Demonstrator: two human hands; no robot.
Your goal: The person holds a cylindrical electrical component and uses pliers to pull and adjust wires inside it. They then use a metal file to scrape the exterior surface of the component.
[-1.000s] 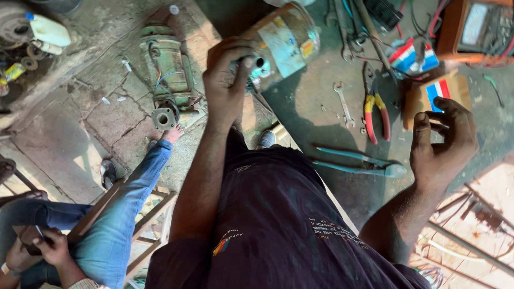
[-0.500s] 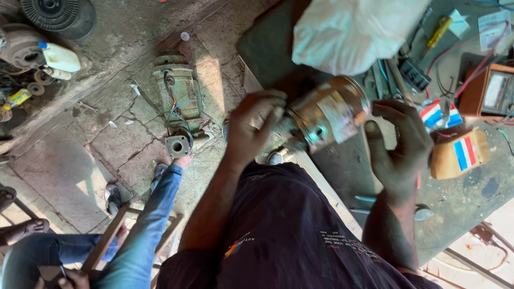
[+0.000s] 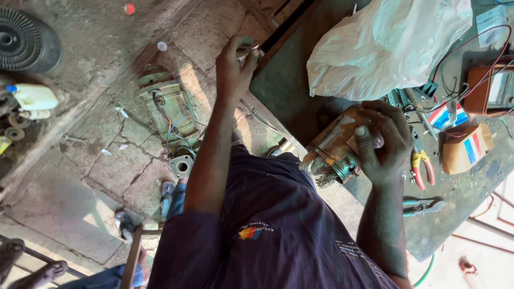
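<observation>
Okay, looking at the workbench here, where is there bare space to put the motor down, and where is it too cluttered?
Bare bench lies between the white plastic bag, the bench's near edge and the motor in the right hand. Another bare strip runs below the pliers and cardboard box. Crowded: the far right, with wires, meter and tools. The left hand is at the bench edge.

**Colours and Patterns**

The motor body is dull metallic brown with a pale, worn label. The plastic bag is white. The pliers have red and yellow handles. The small box is tan with red, white and blue stripes. The meter is orange-brown with red and black leads. The desk is dark grey-green. The floor is cracked grey-brown stone. The shirt is dark navy with a small multicoloured emblem.
</observation>
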